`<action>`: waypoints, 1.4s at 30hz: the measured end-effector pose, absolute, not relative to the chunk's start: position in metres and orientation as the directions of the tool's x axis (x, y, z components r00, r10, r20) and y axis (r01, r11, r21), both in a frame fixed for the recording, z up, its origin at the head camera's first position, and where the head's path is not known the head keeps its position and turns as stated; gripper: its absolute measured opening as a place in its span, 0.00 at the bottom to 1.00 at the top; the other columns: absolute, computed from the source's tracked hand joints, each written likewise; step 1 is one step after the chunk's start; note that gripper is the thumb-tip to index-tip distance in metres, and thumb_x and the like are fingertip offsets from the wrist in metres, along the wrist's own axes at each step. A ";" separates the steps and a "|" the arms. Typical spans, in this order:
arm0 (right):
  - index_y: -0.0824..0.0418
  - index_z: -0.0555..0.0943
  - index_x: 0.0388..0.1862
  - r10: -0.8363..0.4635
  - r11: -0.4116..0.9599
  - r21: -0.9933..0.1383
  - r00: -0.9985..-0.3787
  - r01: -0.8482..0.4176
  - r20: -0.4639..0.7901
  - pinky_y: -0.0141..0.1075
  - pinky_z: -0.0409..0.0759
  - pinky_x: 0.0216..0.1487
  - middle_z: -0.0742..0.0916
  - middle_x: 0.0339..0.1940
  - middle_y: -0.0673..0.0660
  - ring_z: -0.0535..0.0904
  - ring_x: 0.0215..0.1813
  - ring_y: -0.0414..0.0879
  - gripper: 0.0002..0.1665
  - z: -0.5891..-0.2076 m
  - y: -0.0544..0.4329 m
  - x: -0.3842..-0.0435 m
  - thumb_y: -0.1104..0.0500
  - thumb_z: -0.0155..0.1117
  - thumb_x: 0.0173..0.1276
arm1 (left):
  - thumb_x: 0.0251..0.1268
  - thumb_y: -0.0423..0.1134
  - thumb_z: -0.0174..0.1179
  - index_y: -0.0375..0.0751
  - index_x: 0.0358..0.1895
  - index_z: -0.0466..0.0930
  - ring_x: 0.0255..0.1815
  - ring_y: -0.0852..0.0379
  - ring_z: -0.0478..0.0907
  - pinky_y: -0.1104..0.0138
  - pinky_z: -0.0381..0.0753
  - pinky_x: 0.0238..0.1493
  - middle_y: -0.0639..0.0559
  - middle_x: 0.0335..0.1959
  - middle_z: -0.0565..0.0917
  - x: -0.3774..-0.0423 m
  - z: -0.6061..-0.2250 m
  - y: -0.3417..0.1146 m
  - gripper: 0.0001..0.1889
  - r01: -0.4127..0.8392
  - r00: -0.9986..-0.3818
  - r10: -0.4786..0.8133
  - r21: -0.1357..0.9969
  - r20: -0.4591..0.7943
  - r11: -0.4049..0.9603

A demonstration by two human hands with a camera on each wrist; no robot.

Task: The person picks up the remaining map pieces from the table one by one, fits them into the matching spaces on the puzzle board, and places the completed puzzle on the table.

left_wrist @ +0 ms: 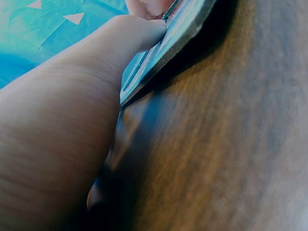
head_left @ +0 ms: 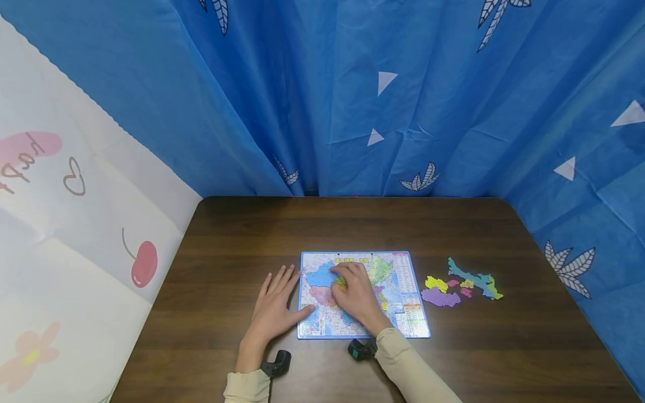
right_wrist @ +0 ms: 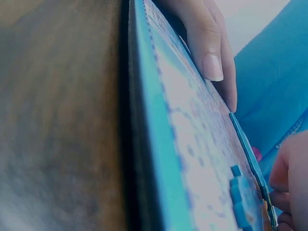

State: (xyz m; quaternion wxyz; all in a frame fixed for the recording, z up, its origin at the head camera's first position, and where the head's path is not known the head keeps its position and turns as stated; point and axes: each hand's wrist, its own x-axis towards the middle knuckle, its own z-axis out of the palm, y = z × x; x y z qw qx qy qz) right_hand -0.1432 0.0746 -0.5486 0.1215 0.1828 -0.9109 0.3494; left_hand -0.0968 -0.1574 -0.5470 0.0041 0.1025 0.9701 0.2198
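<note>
A map puzzle board (head_left: 414, 322) with a blue border lies on the table, partly filled with coloured pieces. My left hand (head_left: 274, 305) rests at its left edge, fingers straight and spread, the thumb on the board. Over the middle of the map, my right hand (head_left: 359, 294) has its index finger and thumb curled round a yellow-green puzzle piece (head_left: 342, 280); the other fingers' contact is hidden. A blue piece (head_left: 318, 276) and a pink piece (head_left: 321, 295) lie left of this hand, and a green piece (head_left: 382, 270) lies to its right.
Right of the board lie loose pieces: a purple one (head_left: 440, 297), a yellow one (head_left: 435, 284), a long teal one (head_left: 473, 277) and small pink ones (head_left: 466, 292). Beyond the brown table (head_left: 242, 224) hangs a blue curtain (head_left: 353, 112); a white patterned cloth (head_left: 101, 224) hangs at left.
</note>
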 end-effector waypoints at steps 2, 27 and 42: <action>0.56 0.89 0.52 -0.245 0.688 -0.598 -0.908 -0.410 0.340 0.49 0.79 0.63 0.88 0.55 0.53 0.77 0.60 0.52 0.19 -0.549 0.075 -0.144 0.63 0.66 0.60 | 0.59 0.73 0.61 0.50 0.81 0.63 0.86 0.47 0.49 0.47 0.40 0.84 0.48 0.83 0.59 -0.098 -0.547 -0.157 0.50 0.200 -0.978 0.204 0.427 0.038 0.882; 0.56 0.89 0.51 -0.228 0.688 -0.609 -0.915 -0.393 0.333 0.48 0.80 0.61 0.86 0.53 0.52 0.76 0.58 0.51 0.19 -0.554 0.075 -0.144 0.62 0.65 0.61 | 0.59 0.73 0.62 0.48 0.79 0.65 0.85 0.45 0.51 0.45 0.41 0.84 0.46 0.83 0.61 -0.099 -0.552 -0.157 0.50 0.242 -0.970 0.226 0.449 0.089 0.860; 0.56 0.89 0.49 -0.253 0.688 -0.575 -0.889 -0.443 0.381 0.48 0.81 0.61 0.88 0.50 0.52 0.77 0.58 0.51 0.17 -0.556 0.074 -0.146 0.62 0.64 0.61 | 0.59 0.72 0.63 0.47 0.78 0.67 0.84 0.43 0.53 0.43 0.43 0.83 0.44 0.81 0.63 -0.100 -0.555 -0.159 0.49 0.253 -0.968 0.226 0.438 0.113 0.863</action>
